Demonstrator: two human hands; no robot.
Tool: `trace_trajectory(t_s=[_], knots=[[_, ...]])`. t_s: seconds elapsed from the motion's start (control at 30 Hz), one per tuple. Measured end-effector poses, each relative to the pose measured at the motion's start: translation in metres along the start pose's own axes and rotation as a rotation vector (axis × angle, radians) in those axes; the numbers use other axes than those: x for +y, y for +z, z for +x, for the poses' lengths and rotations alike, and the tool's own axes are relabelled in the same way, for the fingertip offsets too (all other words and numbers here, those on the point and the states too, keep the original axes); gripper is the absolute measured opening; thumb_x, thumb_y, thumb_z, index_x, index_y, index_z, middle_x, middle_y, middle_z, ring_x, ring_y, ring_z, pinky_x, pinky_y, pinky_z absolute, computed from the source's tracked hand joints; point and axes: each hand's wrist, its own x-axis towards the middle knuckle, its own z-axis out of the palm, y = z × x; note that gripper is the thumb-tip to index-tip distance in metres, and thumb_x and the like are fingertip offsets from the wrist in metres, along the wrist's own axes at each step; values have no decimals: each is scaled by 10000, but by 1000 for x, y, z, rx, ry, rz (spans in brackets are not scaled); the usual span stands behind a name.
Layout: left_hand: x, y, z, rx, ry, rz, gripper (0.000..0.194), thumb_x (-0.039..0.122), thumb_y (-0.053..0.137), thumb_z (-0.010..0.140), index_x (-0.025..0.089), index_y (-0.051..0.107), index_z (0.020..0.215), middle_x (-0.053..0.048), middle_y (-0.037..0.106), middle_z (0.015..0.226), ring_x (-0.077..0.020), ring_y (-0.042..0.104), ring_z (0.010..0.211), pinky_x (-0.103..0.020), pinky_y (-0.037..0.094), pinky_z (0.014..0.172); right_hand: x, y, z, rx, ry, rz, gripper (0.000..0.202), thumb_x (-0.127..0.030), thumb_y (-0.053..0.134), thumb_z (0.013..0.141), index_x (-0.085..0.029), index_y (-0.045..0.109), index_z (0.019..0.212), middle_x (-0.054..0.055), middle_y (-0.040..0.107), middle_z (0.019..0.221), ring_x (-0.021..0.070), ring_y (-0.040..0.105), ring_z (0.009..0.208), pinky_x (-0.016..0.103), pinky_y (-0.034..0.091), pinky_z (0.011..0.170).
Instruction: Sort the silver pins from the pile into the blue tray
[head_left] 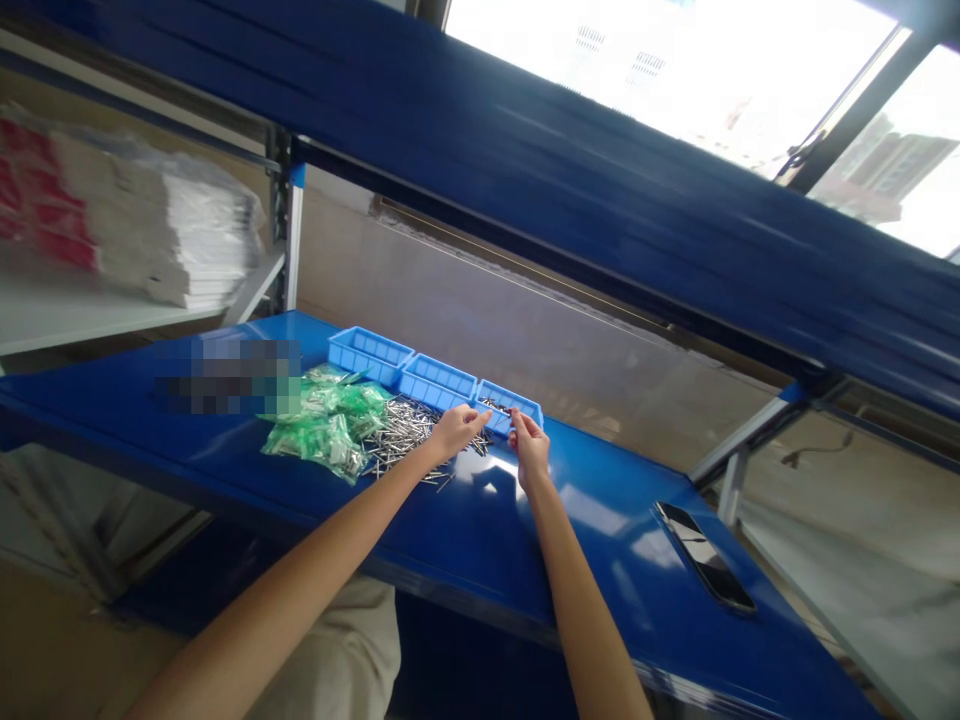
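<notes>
My left hand (456, 433) hovers over the right end of a pile of thin metal pins (409, 432), its fingers closed; whatever they grip is too small to make out. Just right of it, my right hand (531, 448) pinches a small thin metal pin (509, 411) between thumb and fingertip. Both hands are in front of the rightmost blue bin (531, 408), which has some small metal pieces in it. Left of the pile lie several clear and green plastic bags (319, 430).
Two more blue bins (371, 357) stand in the row at the table's back edge. A phone (705, 555) lies on the blue table (600, 560) at the right. A blurred-out patch covers something at the left. Above runs a blue shelf beam (480, 130); wrapped stacks (180, 230) sit on a side shelf.
</notes>
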Motion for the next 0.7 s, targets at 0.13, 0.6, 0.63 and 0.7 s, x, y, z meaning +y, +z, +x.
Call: trace_trajectory(t_s=[0.13,0.6,0.63,0.7], knots=[[5,-3,1,64,-163,-179,410,493,362,768,173,493,548,33,420,462,-109,405,452,-242,307,485,-5,-3,2,33,22,18,400,-454,667,601,-173,661,885,36,640,826,84,537,599,168,422,482],[7,-5,2,42,-185,-291,325,413,395,731,158,527,578,31,465,496,-82,392,406,-226,306,440,-9,-7,-15,-325,-178,-881,384,-484,680,567,-228,685,853,32,654,836,191,596,743,278,449,631],[7,-5,2,40,-186,-289,323,410,395,731,159,528,578,32,463,489,-82,391,404,-225,308,440,-8,-7,-16,-343,-194,-931,368,-453,687,569,-240,679,869,28,647,887,194,594,780,282,447,660],[7,-5,1,37,-192,-286,319,402,392,734,160,530,580,36,451,468,-83,388,400,-223,310,437,-7,-6,-18,-392,-224,-985,300,-385,661,613,-252,669,882,21,630,961,187,590,820,281,438,697]])
